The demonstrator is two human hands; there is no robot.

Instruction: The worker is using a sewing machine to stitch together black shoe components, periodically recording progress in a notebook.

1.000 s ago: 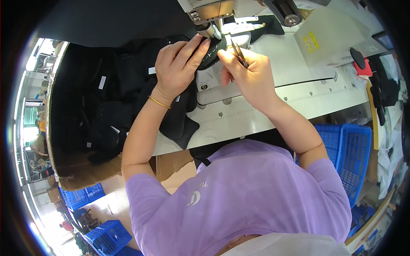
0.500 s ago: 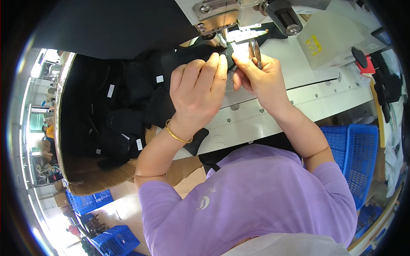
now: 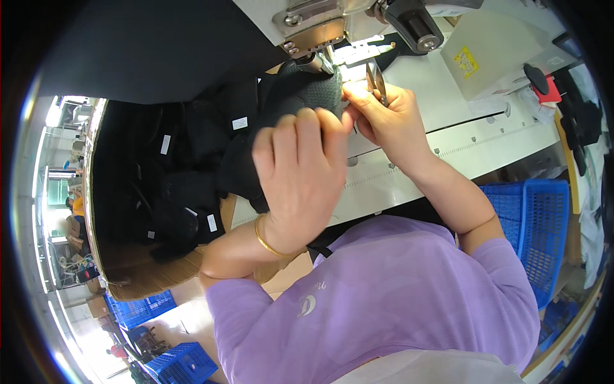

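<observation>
A piece of black textured fabric lies under the sewing machine's presser foot. At its near edge my left hand is closed, its fingers curled down onto the fabric and slightly blurred, the fingertips partly hidden. To the right, my right hand grips a small pair of scissors, whose blades point up and away from me. The thumb and index finger of that hand pinch together beside the fabric's right edge.
An open cardboard box of black pieces with white labels stands left of the white worktable. The machine head overhangs the far side. A blue plastic basket is at the right. Another person is far left.
My left hand has moved toward me and slightly right, and more of the fabric now shows beyond its fingers. The right hand stays nearly in place with the scissors.
</observation>
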